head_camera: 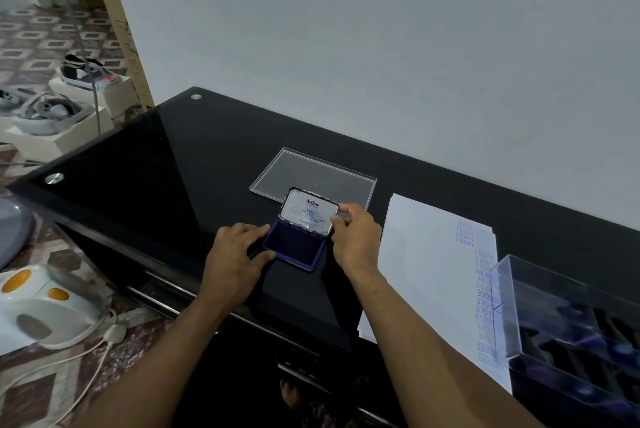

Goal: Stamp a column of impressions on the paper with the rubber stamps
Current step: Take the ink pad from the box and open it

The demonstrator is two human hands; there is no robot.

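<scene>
ink pad lid (pixel 309 212): "Artline" | paper (pixel 426 271): "AIR M…", "FRAGILE", "SAMPLE"

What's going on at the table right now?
Left hand steadies ink pad; right hand pinches its lid. Paper already stamped. Nothing in the way.

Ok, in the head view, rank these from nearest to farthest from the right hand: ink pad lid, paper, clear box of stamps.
1. Ink pad lid: the right hand holds its right edge, fingers on it.
2. Paper: lying on the table just right of that hand.
3. Clear box of stamps: far right, past the paper's stamped column.
</scene>
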